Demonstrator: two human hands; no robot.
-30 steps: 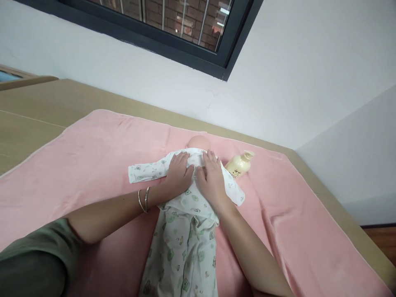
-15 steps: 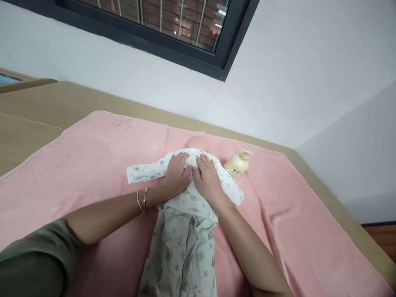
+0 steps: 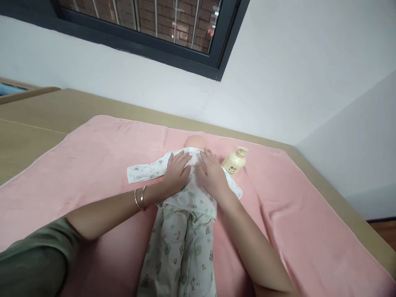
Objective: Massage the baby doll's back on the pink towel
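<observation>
A baby doll (image 3: 194, 141) lies face down on a pink towel (image 3: 93, 156), dressed in a white printed top and trousers (image 3: 181, 243). My left hand (image 3: 176, 171) rests flat on the left side of the doll's back, fingers spread. My right hand (image 3: 212, 173) lies flat on the right side of the back. Neither hand grips anything. The doll's left sleeve (image 3: 144, 173) sticks out to the left. Two bangles (image 3: 138, 199) sit on my left wrist.
A cream pump bottle (image 3: 234, 161) lies on the towel just right of the doll's shoulder. The towel covers a wooden surface (image 3: 37, 119) that meets a white wall. A dark-framed window (image 3: 148, 37) is above. The surface's right edge drops off to a floor.
My two hands have drawn slightly apart on the doll's back. The view has tilted a little, so everything sits slightly lower in the picture.
</observation>
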